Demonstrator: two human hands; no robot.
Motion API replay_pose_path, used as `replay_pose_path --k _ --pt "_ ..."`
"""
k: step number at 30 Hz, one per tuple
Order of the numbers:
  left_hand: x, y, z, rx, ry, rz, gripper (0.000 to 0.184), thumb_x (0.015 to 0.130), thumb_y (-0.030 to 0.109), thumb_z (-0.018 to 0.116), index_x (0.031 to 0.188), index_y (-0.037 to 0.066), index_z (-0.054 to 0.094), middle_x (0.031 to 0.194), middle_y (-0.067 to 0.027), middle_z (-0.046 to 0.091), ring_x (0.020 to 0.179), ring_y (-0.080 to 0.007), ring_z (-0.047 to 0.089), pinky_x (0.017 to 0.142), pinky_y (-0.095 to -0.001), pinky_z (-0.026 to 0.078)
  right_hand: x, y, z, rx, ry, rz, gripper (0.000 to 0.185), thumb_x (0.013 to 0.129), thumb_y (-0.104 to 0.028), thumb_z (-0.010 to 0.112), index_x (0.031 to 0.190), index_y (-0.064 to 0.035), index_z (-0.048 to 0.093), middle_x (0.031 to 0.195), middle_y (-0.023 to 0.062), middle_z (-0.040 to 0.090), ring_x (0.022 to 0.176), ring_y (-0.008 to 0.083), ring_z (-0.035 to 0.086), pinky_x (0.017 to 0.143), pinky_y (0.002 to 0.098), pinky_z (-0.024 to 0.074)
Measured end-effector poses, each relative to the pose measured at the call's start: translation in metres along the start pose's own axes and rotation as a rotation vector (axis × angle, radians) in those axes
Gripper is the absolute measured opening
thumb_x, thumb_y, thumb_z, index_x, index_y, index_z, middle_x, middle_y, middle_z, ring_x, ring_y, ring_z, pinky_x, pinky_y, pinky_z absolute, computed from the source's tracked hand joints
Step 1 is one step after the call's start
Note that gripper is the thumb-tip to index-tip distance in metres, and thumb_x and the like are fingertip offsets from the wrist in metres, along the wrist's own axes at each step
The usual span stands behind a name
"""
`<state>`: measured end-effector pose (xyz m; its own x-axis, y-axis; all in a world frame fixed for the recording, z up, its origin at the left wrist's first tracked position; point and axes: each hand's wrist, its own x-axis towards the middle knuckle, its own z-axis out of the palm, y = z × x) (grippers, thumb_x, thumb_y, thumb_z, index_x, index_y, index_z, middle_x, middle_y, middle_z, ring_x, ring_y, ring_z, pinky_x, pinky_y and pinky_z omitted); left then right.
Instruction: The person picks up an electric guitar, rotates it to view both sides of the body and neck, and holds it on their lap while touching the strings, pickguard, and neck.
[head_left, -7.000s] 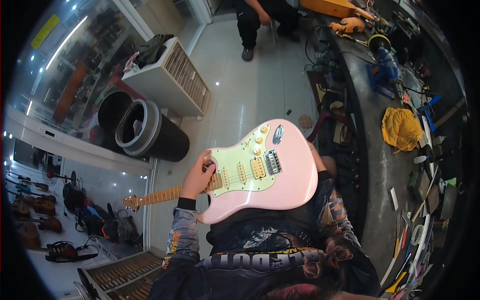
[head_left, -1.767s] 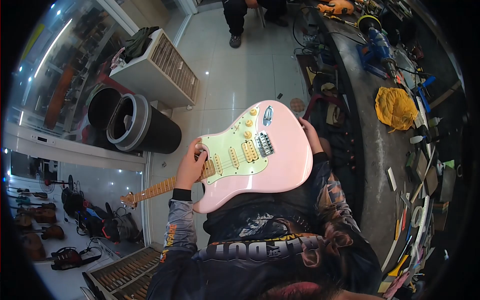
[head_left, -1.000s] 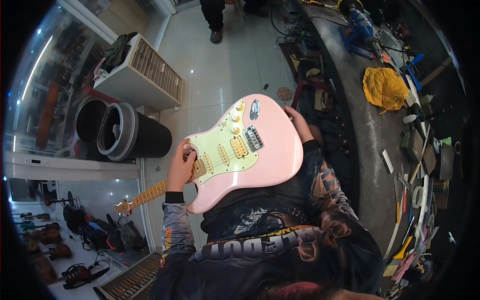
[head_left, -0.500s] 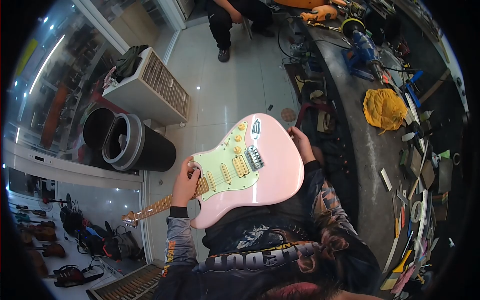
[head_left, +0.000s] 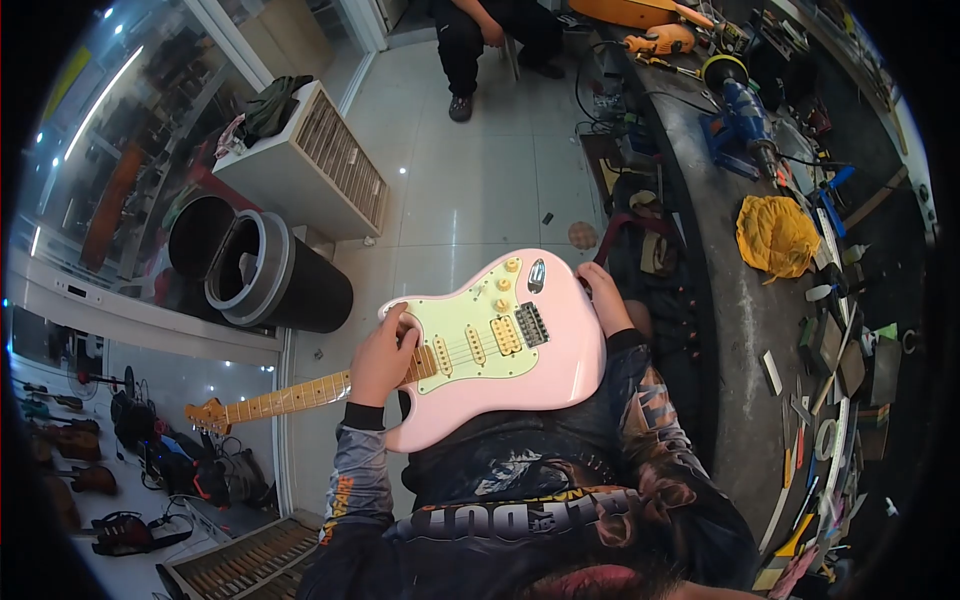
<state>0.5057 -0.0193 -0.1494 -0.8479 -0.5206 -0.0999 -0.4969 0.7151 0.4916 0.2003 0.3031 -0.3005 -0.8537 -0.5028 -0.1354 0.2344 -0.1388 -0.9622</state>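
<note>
A pink electric guitar (head_left: 560, 350) with a pale green pickguard lies across my lap, strings up, its maple neck (head_left: 300, 395) pointing left. My left hand (head_left: 384, 355) is wrapped round the guitar where neck and body meet, with fingers at the upper horn. At the body's right edge, my right hand (head_left: 605, 298) grips the rim near the jack plate (head_left: 537, 276); some of its fingers are hidden behind the body.
A dark workbench (head_left: 740, 400) runs down the right with a yellow cloth (head_left: 777, 237), a blue drill (head_left: 748, 115) and several hand tools. A black bin (head_left: 310, 285) and a white cabinet (head_left: 290, 180) stand left. Another person (head_left: 460, 60) sits at the top.
The guitar's body has turned a little, its neck now nearer level and its headstock further left. Earlier, my right hand was mostly hidden; now it shows at the body's edge. The camera view has shifted slightly.
</note>
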Motion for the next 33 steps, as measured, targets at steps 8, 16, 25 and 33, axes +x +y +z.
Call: replay_pose_path --k 8,16,25,33 --pt "0.001 -0.018 0.005 -0.154 0.006 -0.036 0.052 0.105 0.034 0.070 0.155 0.022 0.059 0.112 -0.0151 0.080 0.092 -0.0371 0.078 0.085 -0.0495 0.061 -0.001 -0.001 -0.005 0.132 -0.016 0.023 0.021 0.115 -0.026 0.062 0.105 -0.0091 0.068 0.095 -0.0044 0.063 0.090 0.0079 0.059 0.084 0.0257 0.0474" --pt "0.003 -0.040 0.017 -0.294 0.025 -0.034 0.055 0.105 0.030 0.070 0.157 0.019 0.057 0.103 -0.0150 0.076 0.089 -0.0334 0.076 0.084 -0.0461 0.060 0.001 -0.007 -0.007 0.321 -0.053 0.034 0.020 0.114 -0.028 0.063 0.110 -0.0086 0.067 0.104 0.0007 0.063 0.101 0.0141 0.059 0.095 0.0308 0.0470" --pt "0.003 -0.038 0.014 -0.305 0.012 -0.031 0.056 0.106 0.027 0.070 0.159 0.019 0.055 0.103 -0.0143 0.075 0.089 -0.0329 0.076 0.084 -0.0451 0.060 0.005 -0.001 -0.013 0.484 -0.064 0.024 0.016 0.111 -0.026 0.063 0.105 -0.0106 0.063 0.102 0.0017 0.063 0.099 0.0170 0.060 0.094 0.0336 0.0476" --pt "0.003 -0.018 0.005 -0.135 -0.007 -0.022 0.056 0.106 0.035 0.067 0.159 0.022 0.055 0.115 -0.0154 0.080 0.094 -0.0377 0.078 0.085 -0.0506 0.060 -0.008 -0.017 0.003 0.370 0.047 0.007 0.015 0.111 -0.026 0.063 0.103 -0.0127 0.062 0.098 -0.0001 0.063 0.093 0.0137 0.061 0.088 0.0299 0.0474"
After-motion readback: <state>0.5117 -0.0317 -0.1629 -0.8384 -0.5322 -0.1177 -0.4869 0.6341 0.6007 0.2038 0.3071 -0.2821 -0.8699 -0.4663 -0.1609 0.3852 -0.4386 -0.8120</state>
